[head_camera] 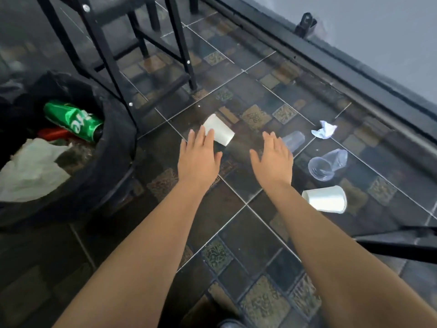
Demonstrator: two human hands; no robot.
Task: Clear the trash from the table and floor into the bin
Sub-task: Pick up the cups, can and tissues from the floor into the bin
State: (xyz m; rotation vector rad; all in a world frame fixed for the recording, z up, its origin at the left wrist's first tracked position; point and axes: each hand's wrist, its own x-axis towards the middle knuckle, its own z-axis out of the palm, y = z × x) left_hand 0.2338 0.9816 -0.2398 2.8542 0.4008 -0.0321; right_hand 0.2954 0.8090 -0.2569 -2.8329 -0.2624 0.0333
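A white paper cup (220, 130) lies on its side on the dark tiled floor. My left hand (199, 156) is stretched out flat just in front of it, fingertips at its near side, holding nothing. My right hand (274, 157) is also flat and empty, its fingertips beside a clear plastic cup (294, 140). Farther right lie a crumpled white paper (324, 133), a crushed clear cup (327, 164) and a second white paper cup (325, 198). The black-lined bin (111, 147) at the left holds a green can (73, 120) and a white bag (30, 169).
Black metal legs (182, 43) of a table or stool stand just behind the first cup and next to the bin. A dark raised sill (331, 67) runs along the wall at the right. A black bar (399, 247) crosses the lower right.
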